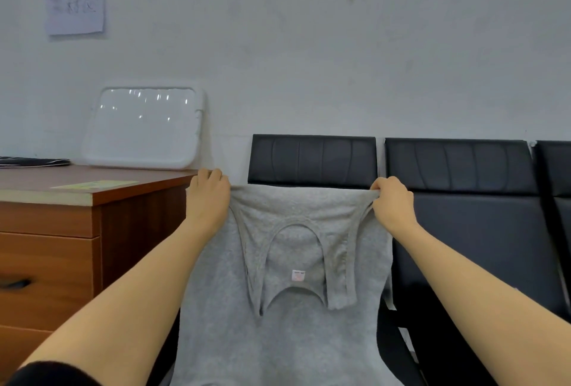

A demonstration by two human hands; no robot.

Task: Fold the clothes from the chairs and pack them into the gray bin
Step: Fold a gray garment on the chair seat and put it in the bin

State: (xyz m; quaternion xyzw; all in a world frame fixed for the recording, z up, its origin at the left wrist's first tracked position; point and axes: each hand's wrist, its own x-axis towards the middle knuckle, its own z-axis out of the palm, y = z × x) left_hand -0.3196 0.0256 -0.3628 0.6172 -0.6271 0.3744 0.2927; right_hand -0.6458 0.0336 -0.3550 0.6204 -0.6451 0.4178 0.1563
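Note:
A light grey tank top [278, 323] hangs in front of me, folded over at the top so its straps and neckline with a small white label droop down the front. My left hand [208, 197] grips the top left corner of the fold. My right hand [392, 203] pinches the top right corner. The cloth is stretched between them in front of a black padded chair [312, 160]. The gray bin is not in view.
A row of black chairs [463, 200] runs to the right along a white wall. A brown wooden desk with drawers [77, 231] stands at left, with a white plastic lid [145, 129] leaning on the wall and a dark striped cloth [31, 161] at its far left.

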